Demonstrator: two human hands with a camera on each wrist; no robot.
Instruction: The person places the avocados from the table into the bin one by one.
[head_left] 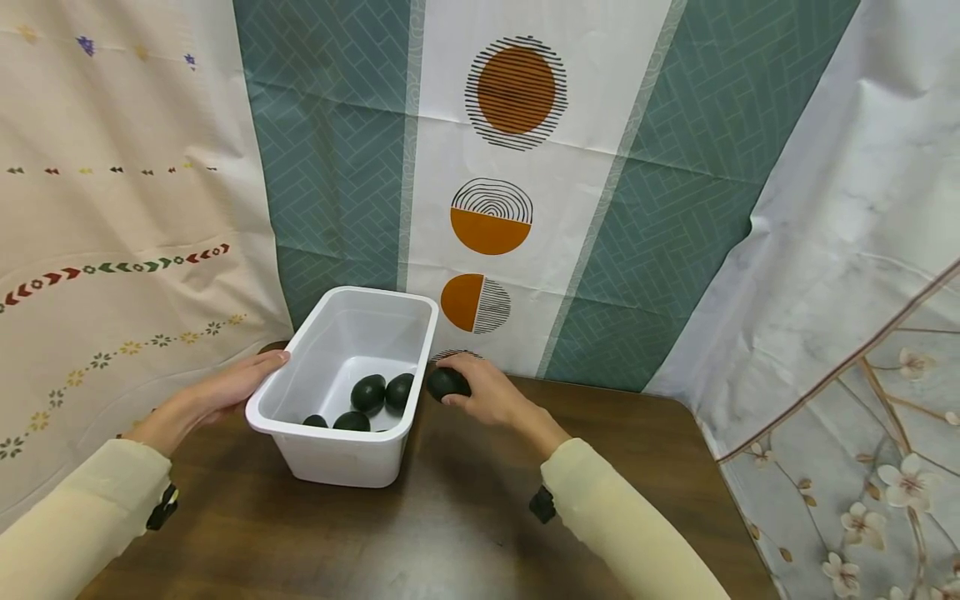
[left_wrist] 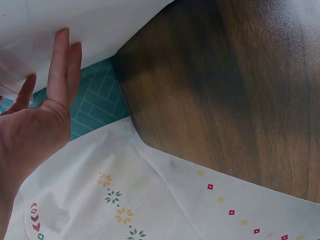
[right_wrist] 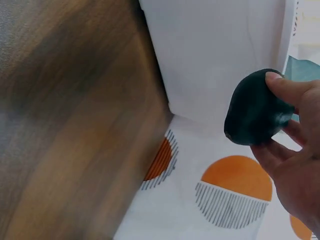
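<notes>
A white plastic bin [head_left: 343, 454] stands on the table with several dark green avocados inside, among them one avocado [head_left: 368, 393] near its middle. My left hand [head_left: 238, 382] rests at the bin's left rim. In the left wrist view, the straight fingers [left_wrist: 60, 70] of that hand lie against the outer wall. My right hand [head_left: 491, 395] holds another dark avocado [right_wrist: 257, 107] between thumb and fingers, just outside the bin's right wall. This avocado is off the table, a little below the rim's height in the right wrist view.
The bin stands on a dark brown wooden table [head_left: 465, 525]. Patterned cloths hang around it: a cream one [head_left: 135, 225] at left, a green and white one [head_left: 337, 183] behind, and a floral one [head_left: 847, 400] at right. Their lower edges meet the table's borders.
</notes>
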